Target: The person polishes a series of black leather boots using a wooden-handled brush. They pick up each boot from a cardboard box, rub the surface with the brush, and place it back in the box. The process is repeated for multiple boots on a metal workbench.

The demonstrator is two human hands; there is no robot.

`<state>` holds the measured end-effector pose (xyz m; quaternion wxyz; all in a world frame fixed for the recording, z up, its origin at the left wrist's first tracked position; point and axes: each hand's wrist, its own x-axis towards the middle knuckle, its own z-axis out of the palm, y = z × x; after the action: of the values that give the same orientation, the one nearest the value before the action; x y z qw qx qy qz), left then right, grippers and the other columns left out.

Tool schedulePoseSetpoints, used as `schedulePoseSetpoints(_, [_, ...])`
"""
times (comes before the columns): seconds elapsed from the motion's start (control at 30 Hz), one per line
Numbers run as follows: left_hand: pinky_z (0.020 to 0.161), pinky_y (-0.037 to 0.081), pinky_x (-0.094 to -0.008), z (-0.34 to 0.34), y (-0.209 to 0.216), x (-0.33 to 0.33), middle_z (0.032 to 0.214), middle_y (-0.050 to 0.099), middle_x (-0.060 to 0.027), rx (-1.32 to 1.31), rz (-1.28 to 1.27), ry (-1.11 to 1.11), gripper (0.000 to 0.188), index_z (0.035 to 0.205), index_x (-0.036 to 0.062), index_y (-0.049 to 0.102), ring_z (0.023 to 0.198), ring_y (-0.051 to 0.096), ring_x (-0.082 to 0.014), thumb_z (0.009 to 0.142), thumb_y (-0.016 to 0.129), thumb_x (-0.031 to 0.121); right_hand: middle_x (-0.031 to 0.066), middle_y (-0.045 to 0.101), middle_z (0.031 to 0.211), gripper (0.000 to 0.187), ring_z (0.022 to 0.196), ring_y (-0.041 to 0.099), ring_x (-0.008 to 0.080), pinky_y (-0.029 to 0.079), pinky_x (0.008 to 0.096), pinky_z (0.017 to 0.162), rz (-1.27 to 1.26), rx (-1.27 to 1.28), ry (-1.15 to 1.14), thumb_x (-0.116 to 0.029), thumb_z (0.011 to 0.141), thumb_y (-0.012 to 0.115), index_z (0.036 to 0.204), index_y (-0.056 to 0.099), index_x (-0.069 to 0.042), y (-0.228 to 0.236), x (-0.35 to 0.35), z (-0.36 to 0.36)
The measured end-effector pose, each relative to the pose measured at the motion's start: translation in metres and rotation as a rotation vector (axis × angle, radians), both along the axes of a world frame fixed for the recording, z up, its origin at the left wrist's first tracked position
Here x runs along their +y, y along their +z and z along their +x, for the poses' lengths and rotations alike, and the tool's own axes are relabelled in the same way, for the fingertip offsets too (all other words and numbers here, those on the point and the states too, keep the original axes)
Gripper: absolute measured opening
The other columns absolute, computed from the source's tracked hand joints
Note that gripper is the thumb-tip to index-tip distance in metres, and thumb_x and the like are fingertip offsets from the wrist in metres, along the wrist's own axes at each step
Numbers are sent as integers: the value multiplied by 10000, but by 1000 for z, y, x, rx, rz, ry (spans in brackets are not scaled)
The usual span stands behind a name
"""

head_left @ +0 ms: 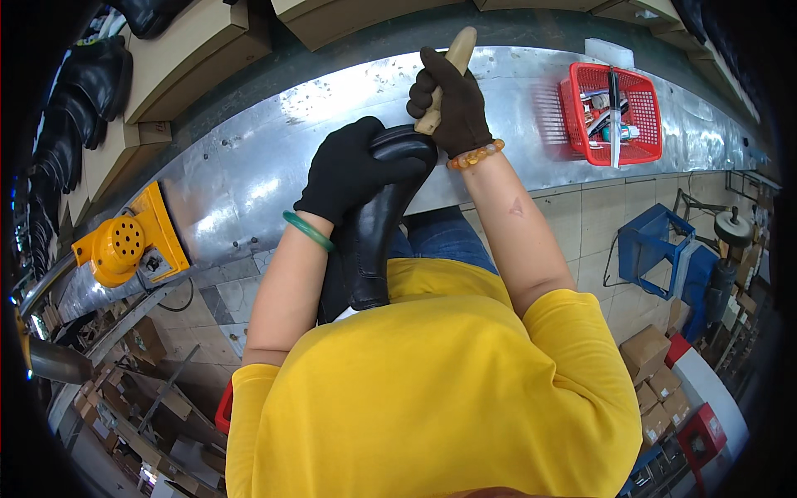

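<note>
A black leather boot (369, 241) lies against my lap, its rounded toe up at the near edge of the metal bench. My left hand (342, 168), in a black glove, is closed around the toe end of that boot. In a dark brown glove, my right hand (457, 106) grips a tan stick (462, 48), which looks like wood or hard rubber. The lower end of the stick is close to the boot's toe; I cannot tell if they touch. Its upper end sticks out past my thumb.
A red plastic basket (585, 149) with small tubes and tools stands on the metal bench (257, 141) to the right. At left is a yellow machine (124, 249). Black boots (91, 79) and cardboard boxes (195, 58) line the far left. A blue metal frame (652, 249) stands right.
</note>
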<state>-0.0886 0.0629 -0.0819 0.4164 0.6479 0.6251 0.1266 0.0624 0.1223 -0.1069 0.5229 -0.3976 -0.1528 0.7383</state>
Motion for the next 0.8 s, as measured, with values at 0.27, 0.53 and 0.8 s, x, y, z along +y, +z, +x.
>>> schedulePoseSetpoints(0.27, [751,487,-358,-3,-11,1,894,645,-187,4,5,4,702,972,12,627,816,632,-298,551,705,567,22,442,600,204,460,433,132,361,283,413,156,-102,-41,-148,788,642,769,444,-99,-1,-7,-3])
schedulePoseSetpoints(0.53, [753,481,-339,-19,-16,1,890,642,-180,-123,49,81,636,931,-15,628,796,624,-266,565,748,490,22,505,682,204,540,499,148,437,302,497,9,-253,-113,-237,824,616,875,504,-74,9,-11,7])
schedulePoseSetpoints(0.8, [699,474,-282,-69,36,-29,840,643,-95,-550,164,321,369,910,-9,612,758,591,-144,650,766,203,48,572,715,431,546,551,114,453,244,510,104,-345,584,-222,830,618,1181,500,0,34,-78,-12])
